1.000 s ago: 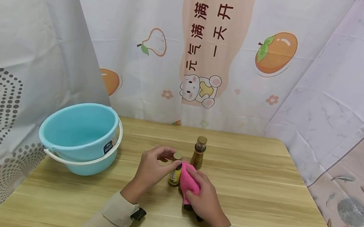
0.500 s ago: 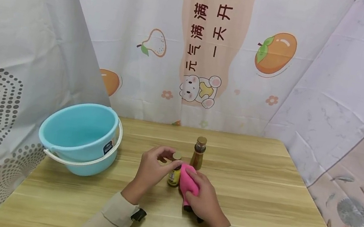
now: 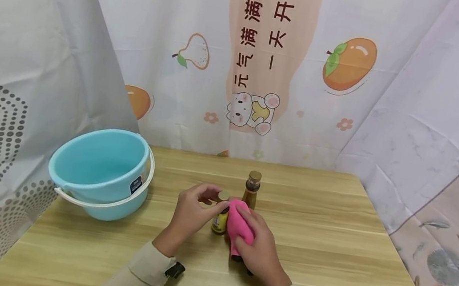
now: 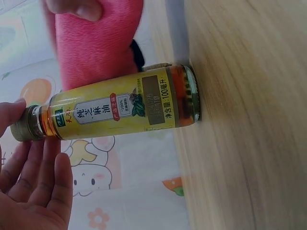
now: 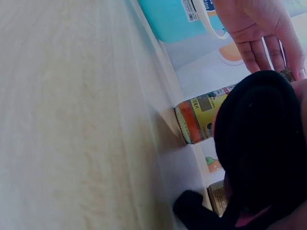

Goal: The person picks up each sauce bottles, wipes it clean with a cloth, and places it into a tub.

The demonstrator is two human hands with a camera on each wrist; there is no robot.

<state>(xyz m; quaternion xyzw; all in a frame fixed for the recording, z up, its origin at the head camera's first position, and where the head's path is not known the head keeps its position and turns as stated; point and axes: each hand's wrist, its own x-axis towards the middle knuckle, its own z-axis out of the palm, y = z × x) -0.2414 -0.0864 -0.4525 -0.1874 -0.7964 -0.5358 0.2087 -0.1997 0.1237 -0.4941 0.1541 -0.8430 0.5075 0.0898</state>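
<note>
A small sesame oil bottle (image 4: 115,108) with a yellow label stands upright on the table. My left hand (image 3: 194,214) pinches its cap (image 4: 26,125) between thumb and fingers, the other fingers spread beside the neck. My right hand (image 3: 260,250) grips a pink plush cloth (image 3: 237,226) with black fabric parts (image 5: 261,139). The cloth lies against the bottle's right side and hides part of the label in the head view. Just behind the cloth stands a second, brown bottle (image 3: 251,189) with a gold cap, its lower part covered.
A light blue bucket (image 3: 92,201) with a white handle (image 3: 109,205) stands at the table's left. The wooden table (image 3: 328,261) ends at a printed curtain (image 3: 292,148) behind the bottles. Curtains also hang at both sides.
My right hand with the cloth dips slightly, then rises a little along the bottle's side. My left hand stays at the cap, and the bottle keeps its place.
</note>
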